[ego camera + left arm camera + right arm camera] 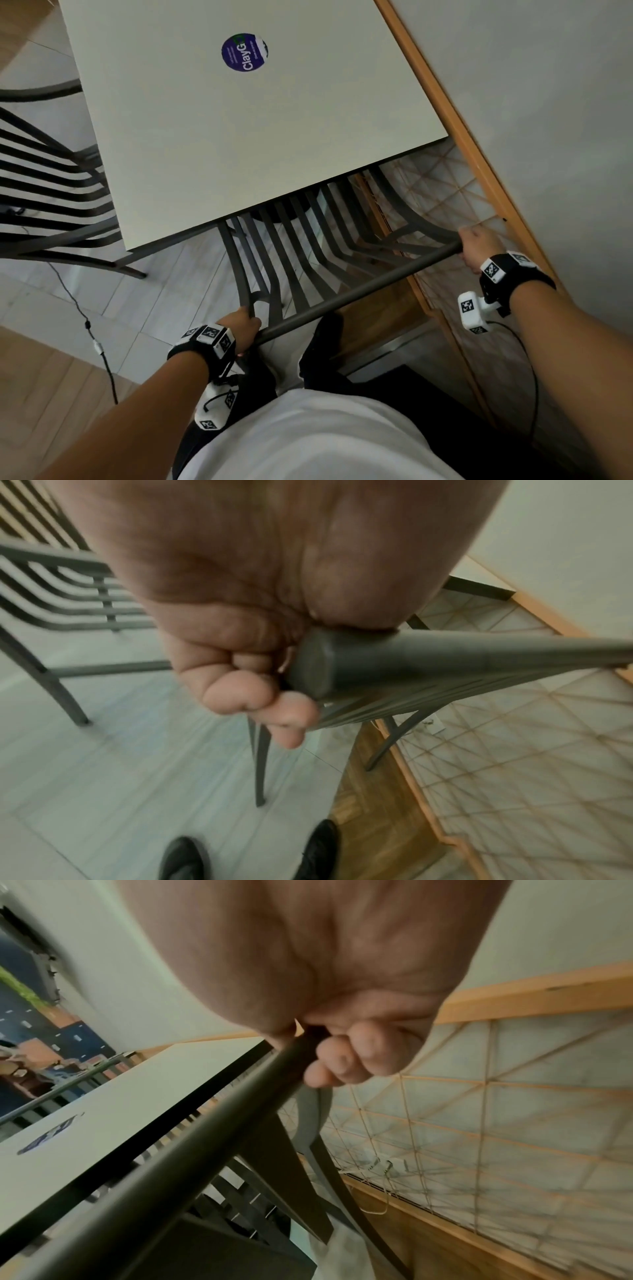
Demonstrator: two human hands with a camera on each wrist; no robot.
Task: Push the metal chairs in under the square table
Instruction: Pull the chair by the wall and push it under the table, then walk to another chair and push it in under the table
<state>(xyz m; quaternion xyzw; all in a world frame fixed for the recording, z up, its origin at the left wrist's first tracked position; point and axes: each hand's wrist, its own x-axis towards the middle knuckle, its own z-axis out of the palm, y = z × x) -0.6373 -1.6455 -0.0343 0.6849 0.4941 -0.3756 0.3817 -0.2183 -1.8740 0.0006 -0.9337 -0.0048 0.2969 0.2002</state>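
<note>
A square off-white table (239, 144) with a round purple sticker fills the upper middle of the head view. A dark metal slatted chair (308, 260) stands at its near edge, its seat partly under the top. My left hand (241, 325) grips the left end of the chair's top rail (359, 291), fingers curled round the rail end (315, 666). My right hand (478, 248) grips the right end of the same rail (212, 1137). A second metal chair (58, 192) stands at the table's left side, partly out from under it.
A wood-framed lattice partition (479, 178) and a white wall run close along the right, near my right hand. A black cable (92, 329) trails over the tiled floor on the left. My black shoes (253, 856) stand just behind the chair.
</note>
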